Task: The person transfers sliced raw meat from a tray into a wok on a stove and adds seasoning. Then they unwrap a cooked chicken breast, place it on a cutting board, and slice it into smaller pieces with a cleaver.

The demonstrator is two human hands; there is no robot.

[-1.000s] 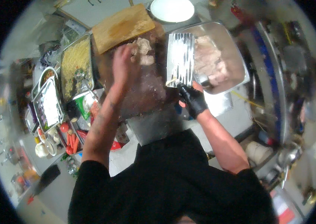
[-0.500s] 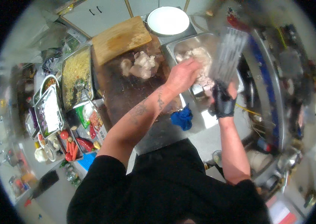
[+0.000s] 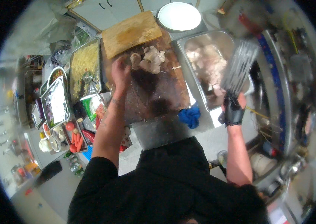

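Note:
My right hand point(image 3: 234, 110), in a black glove, is closed around the handle of a broad-bladed cleaver point(image 3: 241, 66). The blade points away from me over the right side of a steel pan point(image 3: 187, 59), which holds pale raw meat pieces point(image 3: 211, 71). Bare, my left hand point(image 3: 121, 74) is above the left part of a dark, wet cutting board point(image 3: 143, 104). Its fingers are apart with nothing visible in them. Just right of it, more pale meat point(image 3: 153, 61) lies in a small heap on the board.
A wooden board point(image 3: 131, 33) and a white plate point(image 3: 179, 16) lie at the back. Leftward stands a noodle tray point(image 3: 86, 59) with a spoon point(image 3: 89, 77). Carrots point(image 3: 77, 140) and other vegetables sit nearer me. A blue cloth point(image 3: 189, 116) is at the front edge.
My left hand has left the pan and moved left across the cutting board to beside the meat heap. My right hand still holds the cleaver by the pan. The view has shifted slightly.

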